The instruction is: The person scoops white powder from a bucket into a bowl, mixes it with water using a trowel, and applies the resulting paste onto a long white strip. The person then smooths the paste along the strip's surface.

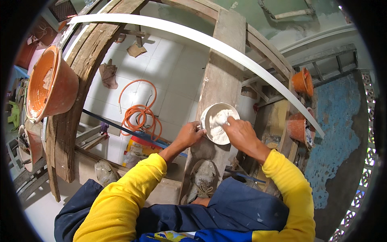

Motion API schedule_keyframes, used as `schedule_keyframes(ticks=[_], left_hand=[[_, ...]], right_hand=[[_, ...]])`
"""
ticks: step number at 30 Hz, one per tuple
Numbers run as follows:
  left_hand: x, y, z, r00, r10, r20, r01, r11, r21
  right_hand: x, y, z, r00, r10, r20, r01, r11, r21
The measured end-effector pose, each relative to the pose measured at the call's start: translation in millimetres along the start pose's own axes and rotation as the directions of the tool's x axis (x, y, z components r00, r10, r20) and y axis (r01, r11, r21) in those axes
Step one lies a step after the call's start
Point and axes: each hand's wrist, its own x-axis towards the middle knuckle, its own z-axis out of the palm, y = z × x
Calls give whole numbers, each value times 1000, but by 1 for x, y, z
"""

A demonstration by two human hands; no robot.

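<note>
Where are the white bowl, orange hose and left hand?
White bowl (207,117), head view: inner wall, left side.
Orange hose (141,107), head view: top of its coil.
Left hand (188,135), head view: back of the hand.

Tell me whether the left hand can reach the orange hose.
Likely not: the orange hose lies on the tiled floor, well below the plank where the left hand holds the white bowl.

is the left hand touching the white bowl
Touching. The head view shows it: the fingers of the left hand meet the near left side of the white bowl, with no gap visible between them.
</note>
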Motion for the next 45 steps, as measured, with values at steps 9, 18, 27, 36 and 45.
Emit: schedule_keyframes(ticks=[9, 18, 27, 36, 45], left_hand=[[2, 1, 1, 1000, 21, -19, -22, 1000, -5], [-1, 10, -6, 1000, -22, 7, 22, 999, 50], [-4, 3, -3, 999, -42, -9, 41, 998, -45], [-9, 33, -16, 988, -100, 119, 101, 995, -7], [1, 6, -7, 997, -48, 64, 47, 999, 10]], right_hand=[[-16, -2, -6, 997, -27, 66, 27, 1000, 7], [-3, 12, -17, 998, 54, 44, -54, 999, -3], [10, 25, -23, 997, -56, -56, 56, 998, -12], [-33, 54, -3, 921, 337, 193, -351, 935, 43], [-21, 28, 0, 937, 312, 154, -344, 760, 552]])
